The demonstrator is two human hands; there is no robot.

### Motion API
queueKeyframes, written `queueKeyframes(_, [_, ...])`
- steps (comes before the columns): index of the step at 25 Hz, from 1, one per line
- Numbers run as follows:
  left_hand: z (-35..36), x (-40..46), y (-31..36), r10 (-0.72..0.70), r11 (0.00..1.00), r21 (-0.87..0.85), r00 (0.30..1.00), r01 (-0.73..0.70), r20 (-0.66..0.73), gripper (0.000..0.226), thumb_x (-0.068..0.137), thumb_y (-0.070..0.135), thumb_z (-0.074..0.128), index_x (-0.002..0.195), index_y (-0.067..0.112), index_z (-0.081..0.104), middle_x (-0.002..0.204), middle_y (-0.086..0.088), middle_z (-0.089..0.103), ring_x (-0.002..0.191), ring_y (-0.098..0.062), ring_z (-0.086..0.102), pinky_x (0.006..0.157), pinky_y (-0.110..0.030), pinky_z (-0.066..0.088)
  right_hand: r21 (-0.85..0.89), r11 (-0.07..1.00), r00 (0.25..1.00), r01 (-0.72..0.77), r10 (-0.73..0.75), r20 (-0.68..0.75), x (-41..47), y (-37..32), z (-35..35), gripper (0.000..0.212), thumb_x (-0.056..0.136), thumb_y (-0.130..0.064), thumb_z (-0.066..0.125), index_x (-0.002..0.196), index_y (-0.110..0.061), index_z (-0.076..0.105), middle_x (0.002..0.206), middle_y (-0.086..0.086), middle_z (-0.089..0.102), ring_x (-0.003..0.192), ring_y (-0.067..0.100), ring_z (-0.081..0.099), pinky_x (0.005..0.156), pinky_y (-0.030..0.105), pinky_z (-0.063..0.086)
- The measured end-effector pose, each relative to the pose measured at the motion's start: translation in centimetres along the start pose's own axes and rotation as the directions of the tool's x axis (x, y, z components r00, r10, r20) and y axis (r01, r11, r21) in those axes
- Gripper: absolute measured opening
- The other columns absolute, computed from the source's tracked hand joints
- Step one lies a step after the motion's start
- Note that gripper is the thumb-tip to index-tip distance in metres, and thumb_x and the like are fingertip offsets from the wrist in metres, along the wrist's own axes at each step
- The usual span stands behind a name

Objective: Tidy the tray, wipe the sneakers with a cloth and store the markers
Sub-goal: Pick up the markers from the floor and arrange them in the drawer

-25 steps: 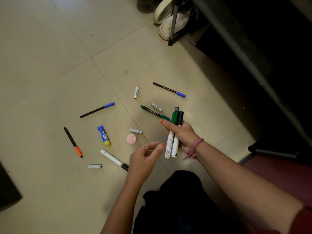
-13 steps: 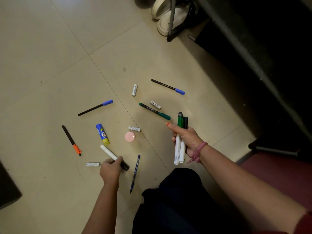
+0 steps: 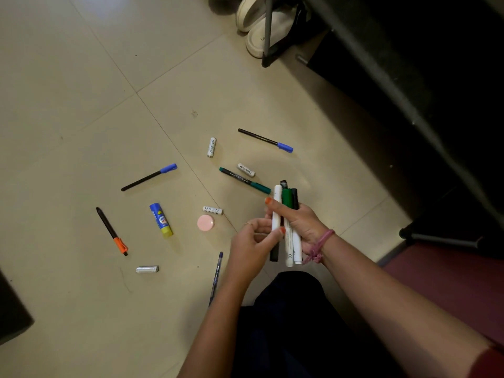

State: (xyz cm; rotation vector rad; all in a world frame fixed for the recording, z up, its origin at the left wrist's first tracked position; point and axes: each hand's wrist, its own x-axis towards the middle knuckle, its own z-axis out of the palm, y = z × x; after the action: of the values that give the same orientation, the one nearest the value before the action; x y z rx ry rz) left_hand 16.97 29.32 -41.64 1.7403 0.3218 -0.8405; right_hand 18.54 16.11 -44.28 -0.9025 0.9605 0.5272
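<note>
Markers [image 3: 289, 227] stand bundled in your right hand [image 3: 302, 225], its grip closed round them, while your left hand [image 3: 256, 241] pinches a white marker [image 3: 276, 211] into the bundle; next, I judge, reach for the green-capped pen [image 3: 245, 180] at eleven o'clock on the floor [image 3: 81, 105].

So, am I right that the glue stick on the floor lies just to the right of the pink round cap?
Not quite: the head view shows the glue stick on the floor lying just to the left of the pink round cap, not to the right.

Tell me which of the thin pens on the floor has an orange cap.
The black pen with the orange cap, lying far left, beyond the glue stick. The others are capped blue or green.
</note>
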Motion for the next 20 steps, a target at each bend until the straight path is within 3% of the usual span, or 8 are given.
queueKeyframes(1, [0.0,0.5,0.3,-0.007,1.000,-0.025,1.000,0.008,0.009,0.017,0.087,0.029,0.068,0.095,0.014,0.068,0.085,0.001,0.071,0.076,-0.012,0.066,0.074,-0.028,0.058,0.015,1.000,1.000,0.006,-0.006,-0.029,0.0,-0.4,-0.5,0.037,0.065,-0.025,0.084,0.091,-0.005,0.066,0.076,0.009,0.070,0.068,0.021,0.067,0.085,0.047,0.053])
queueKeyframes(3, [-0.1,2.5,0.4,-0.087,0.977,-0.206,0.989,0.061,-0.118,0.016,0.091,0.026,0.064,0.090,0.010,0.066,0.077,-0.003,0.066,0.067,-0.012,0.061,0.071,-0.030,0.056,-0.004,0.999,0.995,0.053,-0.053,-0.085,0.0,-1.0,-1.5,0.026,0.070,-0.023,0.082,0.086,-0.008,0.068,0.072,0.006,0.069,0.066,0.016,0.066,0.081,0.045,0.055])
queueKeyframes(5, [-0.1,5.6,0.3,-0.188,0.940,-0.328,0.939,0.088,-0.289,0.012,0.092,0.022,0.060,0.091,0.010,0.060,0.081,-0.007,0.063,0.066,-0.014,0.059,0.069,-0.031,0.053,0.009,0.997,0.988,0.074,-0.072,-0.135,-0.1,-1.4,-2.4,0.024,0.072,-0.024,0.080,0.087,-0.009,0.070,0.074,0.004,0.070,0.067,0.014,0.065,0.066,0.034,0.059])
queueKeyframes(7, [-0.1,8.6,0.2,-0.238,0.949,-0.283,0.910,0.142,-0.340,0.013,0.090,0.025,0.063,0.086,0.015,0.056,0.086,-0.008,0.064,0.074,-0.015,0.062,0.076,-0.032,0.055,0.044,0.996,0.983,0.083,-0.074,-0.169,-0.3,-1.3,-2.9,0.025,0.073,-0.024,0.079,0.089,-0.009,0.069,0.074,0.004,0.069,0.065,0.012,0.065,0.051,0.025,0.054])
queueKeyframes(10, [-0.1,12.8,0.5,-0.275,0.958,-0.180,0.898,0.224,-0.345,0.026,0.080,0.036,0.075,0.073,0.017,0.059,0.082,-0.004,0.063,0.084,-0.021,0.063,0.087,-0.039,0.056,0.095,0.992,0.977,0.077,-0.056,-0.206,-0.5,-0.7,-3.6,0.022,0.075,-0.022,0.078,0.084,-0.006,0.066,0.069,0.005,0.067,0.057,0.011,0.064,0.047,0.024,0.051])
queueKeyframes(15, [0.1,17.0,-1.0,-0.328,0.932,0.003,0.846,0.363,-0.421,0.059,0.065,0.046,0.083,0.102,0.003,0.064,0.098,-0.010,0.068,0.095,-0.025,0.067,0.082,-0.040,0.057,0.087,0.994,0.967,0.068,-0.044,-0.250,0.2,0.3,-4.1,0.024,0.072,-0.024,0.080,0.083,-0.007,0.067,0.071,0.004,0.070,0.058,0.012,0.065,0.052,0.024,0.052])
queueKeyframes(20, [-0.1,15.6,-1.9,-0.347,0.936,-0.087,0.844,0.342,-0.409,0.023,0.065,0.021,0.075,0.074,0.002,0.064,0.084,-0.015,0.070,0.087,-0.029,0.069,0.078,-0.044,0.059,0.089,0.994,0.961,0.069,-0.043,-0.272,1.0,0.7,-4.9,0.023,0.071,-0.024,0.081,0.082,-0.009,0.067,0.067,0.001,0.071,0.061,0.012,0.066,0.058,0.025,0.053])
